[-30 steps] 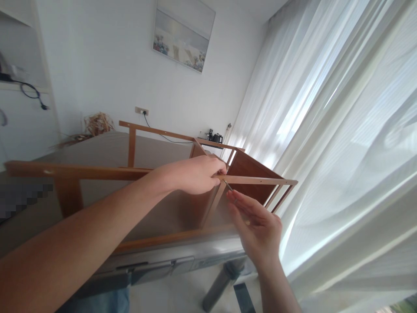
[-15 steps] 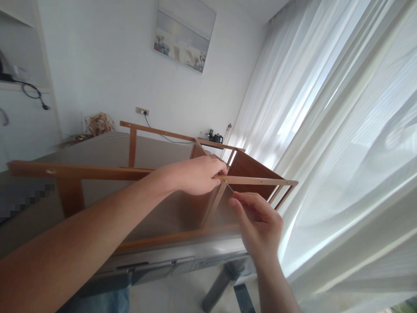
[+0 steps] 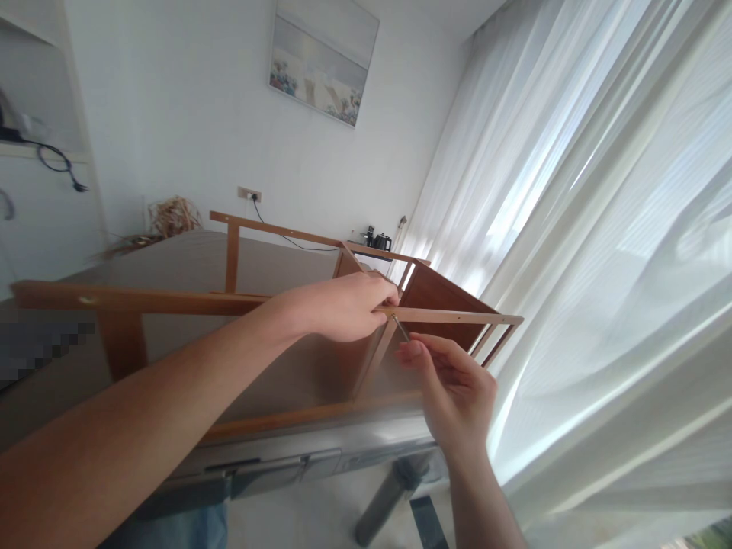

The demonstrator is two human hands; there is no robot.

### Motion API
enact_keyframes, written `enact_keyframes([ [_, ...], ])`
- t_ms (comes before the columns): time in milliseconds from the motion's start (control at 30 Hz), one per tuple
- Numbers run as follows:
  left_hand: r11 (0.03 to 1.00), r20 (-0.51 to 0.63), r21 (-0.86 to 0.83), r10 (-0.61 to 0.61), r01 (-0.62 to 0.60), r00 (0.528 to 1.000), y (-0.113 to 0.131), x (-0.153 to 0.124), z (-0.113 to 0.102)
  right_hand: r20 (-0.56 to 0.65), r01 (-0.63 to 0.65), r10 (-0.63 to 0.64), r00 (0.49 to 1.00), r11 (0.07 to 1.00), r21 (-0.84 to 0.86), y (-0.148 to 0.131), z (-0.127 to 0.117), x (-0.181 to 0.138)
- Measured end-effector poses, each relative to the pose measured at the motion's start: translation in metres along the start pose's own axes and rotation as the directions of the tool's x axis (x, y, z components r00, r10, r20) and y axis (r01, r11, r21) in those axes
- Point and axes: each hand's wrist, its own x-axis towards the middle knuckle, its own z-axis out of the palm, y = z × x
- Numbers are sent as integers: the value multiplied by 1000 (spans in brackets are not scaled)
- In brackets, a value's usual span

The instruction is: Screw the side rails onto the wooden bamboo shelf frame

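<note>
A brown wooden frame (image 3: 451, 315) of rails and panels lies on its side on a grey table (image 3: 274, 267). My left hand (image 3: 343, 306) is wrapped round the near top rail at a joint with an upright bar. My right hand (image 3: 451, 385) is just below that joint, its fingers pinched on a thin metal tool (image 3: 400, 329) whose tip meets the rail. The tool's lower end is hidden in my fingers.
White curtains (image 3: 600, 252) hang close on the right. A picture (image 3: 323, 57) is on the far wall, with a wall socket (image 3: 249, 194) and cable below. A bundle of dry straw (image 3: 171, 216) sits at the table's far end. A small side table with a kettle (image 3: 381, 243) stands behind.
My right hand's fingers went from stretched out beside the tool to pinched round it, and the hand turned slightly. My left hand stayed on the rail.
</note>
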Motion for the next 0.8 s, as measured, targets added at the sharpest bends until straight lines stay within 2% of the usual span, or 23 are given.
enact_keyframes([
  [200, 1000, -7, 0, 12, -12, 1000, 0, -1, 0, -39, -16, 20, 999, 996, 87, 2, 4, 0],
  [500, 1000, -4, -16, 23, -23, 1000, -2, 0, 1, -31, -31, 32, 999, 999, 11, 9, -2, -3],
  [800, 1000, 6, -5, 9, -9, 1000, 0, -1, 0, -35, 111, -113, 993, 992, -65, 8, -6, 1],
])
